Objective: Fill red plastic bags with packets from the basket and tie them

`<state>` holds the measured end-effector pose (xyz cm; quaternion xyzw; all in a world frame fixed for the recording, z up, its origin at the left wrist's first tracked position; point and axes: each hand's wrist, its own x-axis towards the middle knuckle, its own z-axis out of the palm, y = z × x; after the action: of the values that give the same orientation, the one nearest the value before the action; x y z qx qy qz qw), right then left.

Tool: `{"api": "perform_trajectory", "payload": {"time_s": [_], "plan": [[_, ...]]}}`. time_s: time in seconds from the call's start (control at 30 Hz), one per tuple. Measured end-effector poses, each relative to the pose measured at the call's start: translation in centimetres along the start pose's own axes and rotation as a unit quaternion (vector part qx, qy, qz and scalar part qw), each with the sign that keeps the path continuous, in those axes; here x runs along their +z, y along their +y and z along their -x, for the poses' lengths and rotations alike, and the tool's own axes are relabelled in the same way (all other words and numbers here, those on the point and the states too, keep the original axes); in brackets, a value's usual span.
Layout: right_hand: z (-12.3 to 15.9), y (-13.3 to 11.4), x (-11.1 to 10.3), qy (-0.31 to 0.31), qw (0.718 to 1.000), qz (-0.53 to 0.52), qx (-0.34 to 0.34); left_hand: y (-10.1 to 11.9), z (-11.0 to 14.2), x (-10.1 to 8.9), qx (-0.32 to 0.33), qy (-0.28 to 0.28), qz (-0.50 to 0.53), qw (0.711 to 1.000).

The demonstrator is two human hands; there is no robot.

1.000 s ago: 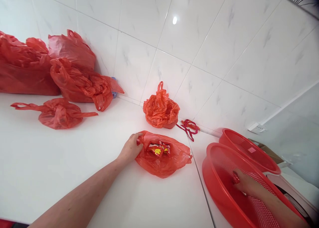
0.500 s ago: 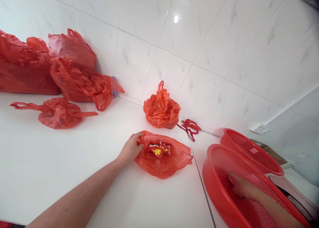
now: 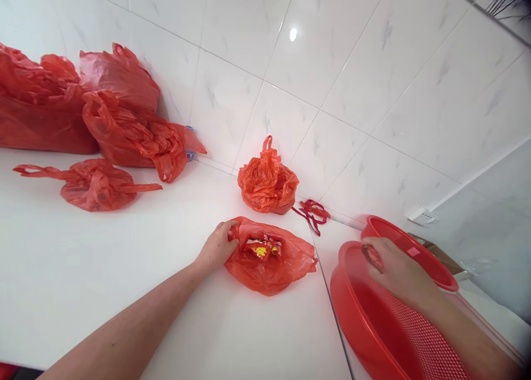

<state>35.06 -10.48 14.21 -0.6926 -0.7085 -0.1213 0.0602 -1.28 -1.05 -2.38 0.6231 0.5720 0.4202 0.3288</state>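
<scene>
My left hand (image 3: 216, 249) pinches the edge of an open red plastic bag (image 3: 271, 261) lying on the white counter. Red and gold packets (image 3: 264, 247) show through the bag's mouth. My right hand (image 3: 392, 269) is raised above the near red mesh basket (image 3: 365, 324), fingers closed on a small red packet (image 3: 372, 256). A second red basket (image 3: 415, 253) sits just behind it.
A tied red bag (image 3: 267, 181) stands against the tiled wall, with red strings (image 3: 313, 211) beside it. Several larger red bags (image 3: 95, 120) are piled at the far left, one flat tied bag (image 3: 91, 183) in front. A wall socket (image 3: 418, 216) is at right.
My right hand has lifted out of the near basket and moved up and left, holding a small red packet. The left hand stays on the bag's edge.
</scene>
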Motion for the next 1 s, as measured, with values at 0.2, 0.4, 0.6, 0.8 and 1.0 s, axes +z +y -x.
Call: {"api": "perform_trajectory", "payload": {"time_s": [0.2,0.4,0.6,0.8,1.0], "plan": [[0.5,-11.1,0.0,-0.028,0.977,-0.025,-0.211,0.0,0.1,0.0,-0.001,0.001,0.005,1.0],[-1.7,-16.4,4.9,-0.084,0.952,-0.07,-0.285,0.1,0.2,0.0,0.003,0.009,0.021,1.0],[-4.8,-17.2,7.9,-0.05,0.966,-0.025,-0.253,0.1,0.2,0.0,0.012,0.009,0.031,0.999],[-4.0,-15.0,5.4,-0.005,0.973,-0.055,-0.225,0.0,0.0,0.0,0.018,0.003,0.025,1.0],[-1.2,-7.1,2.7,0.062,0.997,-0.028,-0.029,0.4,0.1,-0.1,0.006,0.0,0.005,1.0]]}}
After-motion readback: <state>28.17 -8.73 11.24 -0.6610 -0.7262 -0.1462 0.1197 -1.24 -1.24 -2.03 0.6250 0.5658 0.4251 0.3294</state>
